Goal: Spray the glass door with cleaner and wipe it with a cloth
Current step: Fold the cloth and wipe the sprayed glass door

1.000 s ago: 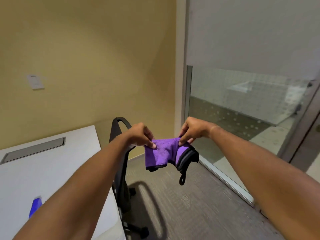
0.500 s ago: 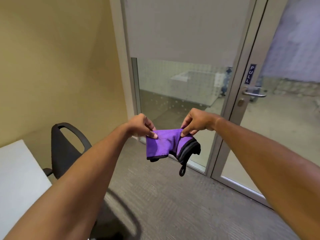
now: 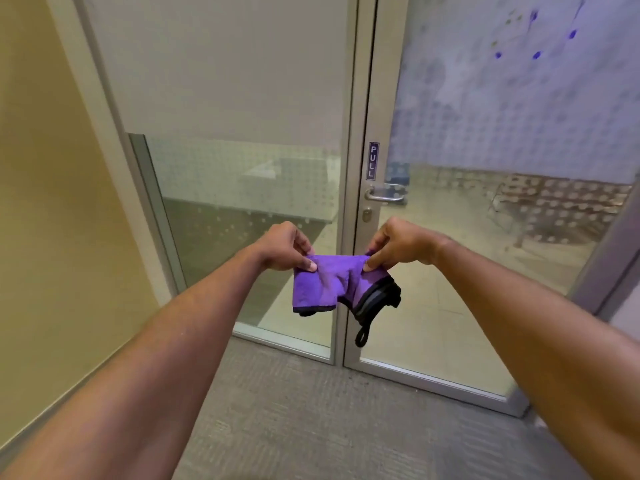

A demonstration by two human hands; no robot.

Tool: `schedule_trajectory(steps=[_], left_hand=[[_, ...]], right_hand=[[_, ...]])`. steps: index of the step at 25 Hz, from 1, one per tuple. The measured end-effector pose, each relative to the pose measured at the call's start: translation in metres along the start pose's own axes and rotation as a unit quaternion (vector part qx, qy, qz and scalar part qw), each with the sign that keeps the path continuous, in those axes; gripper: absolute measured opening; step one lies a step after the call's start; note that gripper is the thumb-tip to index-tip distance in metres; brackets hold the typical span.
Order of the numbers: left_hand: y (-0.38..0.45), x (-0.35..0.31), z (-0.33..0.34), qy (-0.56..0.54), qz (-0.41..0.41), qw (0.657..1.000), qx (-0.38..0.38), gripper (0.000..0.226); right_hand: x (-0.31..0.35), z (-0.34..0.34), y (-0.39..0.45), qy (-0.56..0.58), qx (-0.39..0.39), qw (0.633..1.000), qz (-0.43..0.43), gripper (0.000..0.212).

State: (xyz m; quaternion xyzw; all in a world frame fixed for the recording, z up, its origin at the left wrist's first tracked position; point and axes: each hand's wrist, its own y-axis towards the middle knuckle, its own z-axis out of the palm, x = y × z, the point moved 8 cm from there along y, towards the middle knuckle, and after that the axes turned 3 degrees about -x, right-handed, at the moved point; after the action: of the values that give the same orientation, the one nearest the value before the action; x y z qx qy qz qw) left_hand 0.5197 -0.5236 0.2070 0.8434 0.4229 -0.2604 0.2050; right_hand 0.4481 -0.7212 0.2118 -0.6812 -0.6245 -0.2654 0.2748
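A folded purple cloth (image 3: 322, 287) with black edging and a dangling black loop hangs between my hands at chest height. My left hand (image 3: 285, 249) pinches its left top corner and my right hand (image 3: 398, 247) pinches its right top corner. Straight ahead stands the glass door (image 3: 502, 237), with a frosted dotted upper part, a metal lever handle (image 3: 384, 195) and a PULL sign (image 3: 372, 161) on its frame. The cloth is held short of the glass, in front of the door's left frame. No spray bottle is in view.
A fixed glass panel (image 3: 242, 209) with an opaque upper half sits left of the door. A yellow wall (image 3: 52, 220) runs along the left side. Grey carpet (image 3: 311, 410) covers the floor below my arms.
My view has swung right: the white table and black chair have left the frame and the door now fills the centre. Both hands keep the same pinch on the cloth.
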Motion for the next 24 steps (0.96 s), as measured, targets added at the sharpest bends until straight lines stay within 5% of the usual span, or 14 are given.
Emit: schedule_trajectory(steps=[8,15,24], left_hand=[[0.134,-0.116,0.070,0.015,0.081,0.996,0.035,0.018],[0.223,-0.173,0.108,0.069,0.150,0.986,0.037,0.013],[0.355,-0.244,0.138,0.199,0.296,0.933,0.056,0.013]], right_hand=[[-0.100,-0.138,0.022,0.030,-0.057,0.998,0.027,0.028],[-0.168,-0.194,0.048,0.052,-0.086,0.994,0.044,0.024],[-0.221,-0.262,0.133,0.090,-0.096,0.988,0.081,0.012]])
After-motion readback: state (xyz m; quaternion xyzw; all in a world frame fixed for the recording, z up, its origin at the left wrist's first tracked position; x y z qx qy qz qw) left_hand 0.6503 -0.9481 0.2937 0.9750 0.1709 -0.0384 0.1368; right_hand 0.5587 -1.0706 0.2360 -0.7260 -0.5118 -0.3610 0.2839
